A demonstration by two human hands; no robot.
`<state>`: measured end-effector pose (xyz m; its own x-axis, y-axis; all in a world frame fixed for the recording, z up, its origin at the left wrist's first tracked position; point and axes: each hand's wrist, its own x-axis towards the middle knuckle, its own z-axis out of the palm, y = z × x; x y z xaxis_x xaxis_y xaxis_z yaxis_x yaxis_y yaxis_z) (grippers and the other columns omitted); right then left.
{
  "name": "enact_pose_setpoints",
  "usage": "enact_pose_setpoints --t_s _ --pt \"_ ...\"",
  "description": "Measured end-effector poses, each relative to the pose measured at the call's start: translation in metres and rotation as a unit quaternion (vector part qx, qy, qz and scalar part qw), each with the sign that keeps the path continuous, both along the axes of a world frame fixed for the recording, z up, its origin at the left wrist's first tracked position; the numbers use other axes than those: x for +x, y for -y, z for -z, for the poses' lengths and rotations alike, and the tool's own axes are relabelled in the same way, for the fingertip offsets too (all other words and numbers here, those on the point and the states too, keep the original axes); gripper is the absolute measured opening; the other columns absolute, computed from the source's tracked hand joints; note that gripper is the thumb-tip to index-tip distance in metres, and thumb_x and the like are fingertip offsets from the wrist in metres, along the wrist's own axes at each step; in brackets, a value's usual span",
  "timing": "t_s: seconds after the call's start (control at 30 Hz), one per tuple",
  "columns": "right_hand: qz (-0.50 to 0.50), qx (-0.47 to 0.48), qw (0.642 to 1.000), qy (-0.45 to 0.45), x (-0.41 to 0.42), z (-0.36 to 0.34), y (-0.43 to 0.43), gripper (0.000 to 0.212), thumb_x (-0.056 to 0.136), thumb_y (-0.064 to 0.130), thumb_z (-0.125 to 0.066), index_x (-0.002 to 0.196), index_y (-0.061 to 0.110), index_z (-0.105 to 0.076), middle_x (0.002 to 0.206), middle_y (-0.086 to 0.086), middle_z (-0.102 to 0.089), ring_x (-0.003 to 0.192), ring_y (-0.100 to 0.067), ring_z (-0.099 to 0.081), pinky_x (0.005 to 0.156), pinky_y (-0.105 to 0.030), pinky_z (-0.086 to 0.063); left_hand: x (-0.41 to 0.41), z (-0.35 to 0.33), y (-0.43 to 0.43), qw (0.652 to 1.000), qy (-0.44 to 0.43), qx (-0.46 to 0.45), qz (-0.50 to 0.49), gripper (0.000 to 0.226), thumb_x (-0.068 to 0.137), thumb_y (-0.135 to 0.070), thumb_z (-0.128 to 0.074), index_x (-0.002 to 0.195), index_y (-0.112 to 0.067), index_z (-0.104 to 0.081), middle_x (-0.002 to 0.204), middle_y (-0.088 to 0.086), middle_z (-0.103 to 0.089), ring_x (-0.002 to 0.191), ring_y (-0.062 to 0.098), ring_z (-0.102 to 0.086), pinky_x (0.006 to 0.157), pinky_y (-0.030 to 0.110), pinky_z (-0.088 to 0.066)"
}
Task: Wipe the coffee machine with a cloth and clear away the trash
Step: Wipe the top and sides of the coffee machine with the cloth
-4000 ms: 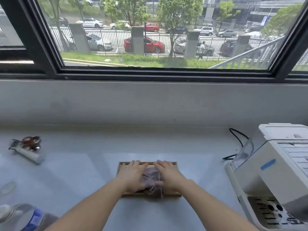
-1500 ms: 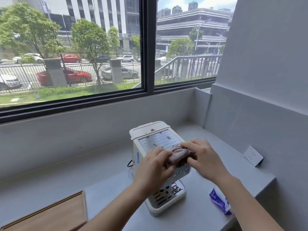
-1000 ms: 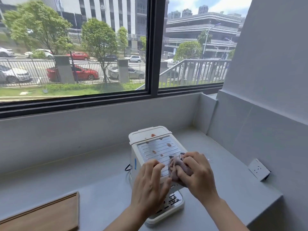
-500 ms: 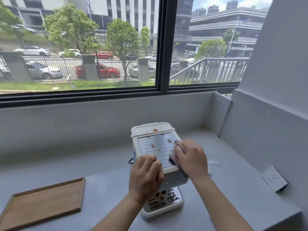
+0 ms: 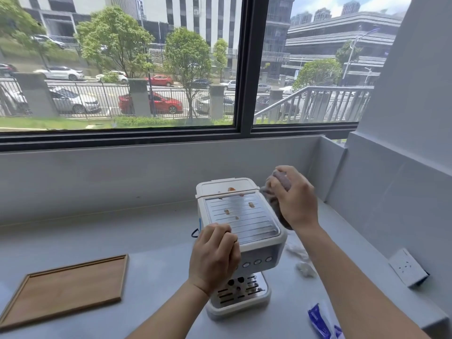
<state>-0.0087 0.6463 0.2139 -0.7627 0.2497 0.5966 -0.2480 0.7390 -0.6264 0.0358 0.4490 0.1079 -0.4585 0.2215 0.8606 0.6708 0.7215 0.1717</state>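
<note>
Coffee machine [image 5: 244, 216] sits on the desk [image 5: 151, 265], toward its right end and clear of the back edge, front facing us. Brown spots show on its ribbed top plate and on the lid behind it. More bits lie on the drip grid [image 5: 241, 288] at the base.

Our left hand [image 5: 215, 258] is on the front-left corner of the machine's top, fingers curled over the edge, gripping it.

Our right hand [image 5: 293, 199] is raised off the machine's rear-right corner, fist closed round a bunched purple-grey cloth [image 5: 281, 179]. Part of the cloth hangs below the hand, just beside the machine's right side. We can't tell if it touches.

Trash:
- pale crumpled scraps [image 5: 303, 264] on the desk, just right of the machine, partly behind our right forearm
- blue-and-white wrapper [image 5: 318, 319] near the front-right corner of the desk

Other items:
- wooden tray [image 5: 66, 289] flat near the front-left of the desk, well apart from the machine
- dark cord [image 5: 194, 233] looping out at the machine's left side
- white socket [image 5: 407, 267] on the right wall, just above desk level
</note>
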Motion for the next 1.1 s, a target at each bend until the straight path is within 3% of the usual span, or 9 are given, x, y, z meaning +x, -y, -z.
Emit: enact_pose_setpoints --t_s 0.1,0.23,0.33,0.43,0.5,0.63,0.83,1.0,1.1 --pt "-0.070 -0.050 0.996 -0.031 0.012 0.001 0.010 0.021 0.096 0.032 -0.060 0.116 0.029 -0.065 0.101 0.003 -0.060 0.095 -0.014 -0.056 0.079 -0.027 -0.045 0.001 -0.003 -0.001 1.000 0.005 -0.002 -0.006 0.024 0.095 -0.015 -0.049 0.075 -0.007 -0.061 0.087 0.009 -0.062 0.077 0.029 -0.055 0.070 0.038 -0.049" --pt "-0.084 0.199 0.976 0.035 0.044 0.050 0.015 0.015 0.088 0.040 -0.065 0.096 0.028 -0.069 0.107 0.007 -0.063 0.099 -0.020 -0.054 0.081 -0.037 -0.047 0.000 -0.001 0.000 1.000 -0.003 -0.009 -0.012 0.019 0.091 -0.013 -0.054 0.075 -0.007 -0.061 0.087 0.009 -0.062 0.077 0.029 -0.056 0.072 0.038 -0.050" --pt "-0.109 0.166 0.979 0.045 0.042 0.057 0.005 0.015 0.090 0.039 -0.063 0.097 0.027 -0.069 0.110 0.010 -0.066 0.100 -0.019 -0.057 0.083 -0.036 -0.048 -0.001 0.000 -0.001 1.000 -0.003 -0.006 -0.009 0.022 0.094 -0.015 -0.050 0.075 -0.008 -0.060 0.088 0.009 -0.063 0.078 0.029 -0.056 0.073 0.037 -0.050" --pt "-0.055 0.115 0.985 0.116 0.016 0.041 0.004 0.016 0.092 0.033 -0.062 0.097 0.020 -0.070 0.108 0.003 -0.067 0.098 -0.024 -0.059 0.079 -0.035 -0.047 0.000 0.000 -0.002 1.000 0.001 -0.003 -0.011 0.026 0.096 -0.017 -0.047 0.075 -0.008 -0.060 0.089 0.008 -0.063 0.079 0.029 -0.056 0.073 0.037 -0.050" --pt "-0.038 0.154 0.977 0.144 0.010 0.036 0.014 0.022 0.095 0.034 -0.055 0.097 0.017 -0.068 0.109 0.000 -0.065 0.102 -0.026 -0.056 0.082 -0.035 -0.046 0.001 0.001 0.000 1.000 -0.002 -0.008 -0.012 0.025 0.096 -0.016 -0.047 0.076 -0.008 -0.060 0.090 0.009 -0.063 0.081 0.030 -0.056 0.074 0.038 -0.050" --pt "-0.116 0.270 0.954 0.059 0.031 0.055 0.028 0.024 0.096 0.035 -0.045 0.093 0.019 -0.063 0.105 0.002 -0.064 0.099 -0.024 -0.054 0.089 -0.034 -0.045 0.000 0.004 -0.001 1.000 -0.012 -0.020 -0.017 0.022 0.095 -0.014 -0.049 0.077 -0.009 -0.059 0.091 0.010 -0.063 0.082 0.031 -0.057 0.075 0.040 -0.050" --pt "-0.031 0.206 0.964 0.166 -0.013 0.035 0.029 0.027 0.101 0.034 -0.043 0.104 0.015 -0.062 0.116 -0.004 -0.060 0.109 -0.028 -0.048 0.092 -0.035 -0.039 0.000 0.001 -0.001 0.997 -0.041 -0.052 -0.039 0.020 0.093 -0.014 -0.051 0.075 -0.009 -0.059 0.087 0.011 -0.063 0.080 0.032 -0.057 0.075 0.039 -0.051" --pt "-0.092 0.217 0.968 0.084 0.015 0.055 0.026 0.013 0.094 0.030 -0.056 0.097 0.021 -0.065 0.109 0.004 -0.066 0.102 -0.026 -0.054 0.085 -0.036 -0.045 -0.003 0.000 -0.001 0.996 -0.041 -0.072 -0.045 0.019 0.091 -0.016 -0.053 0.074 -0.010 -0.058 0.081 0.010 -0.060 0.073 0.031 -0.052 0.074 0.040 -0.050" --pt "-0.076 0.203 0.970 0.114 0.003 0.048 0.020 0.021 0.096 0.033 -0.052 0.102 0.019 -0.066 0.112 0.003 -0.065 0.106 -0.024 -0.053 0.084 -0.035 -0.046 -0.005 0.002 -0.001 0.995 -0.048 -0.068 -0.049 0.020 0.091 -0.016 -0.053 0.074 -0.010 -0.059 0.082 0.011 -0.061 0.074 0.032 -0.053 0.073 0.040 -0.049"
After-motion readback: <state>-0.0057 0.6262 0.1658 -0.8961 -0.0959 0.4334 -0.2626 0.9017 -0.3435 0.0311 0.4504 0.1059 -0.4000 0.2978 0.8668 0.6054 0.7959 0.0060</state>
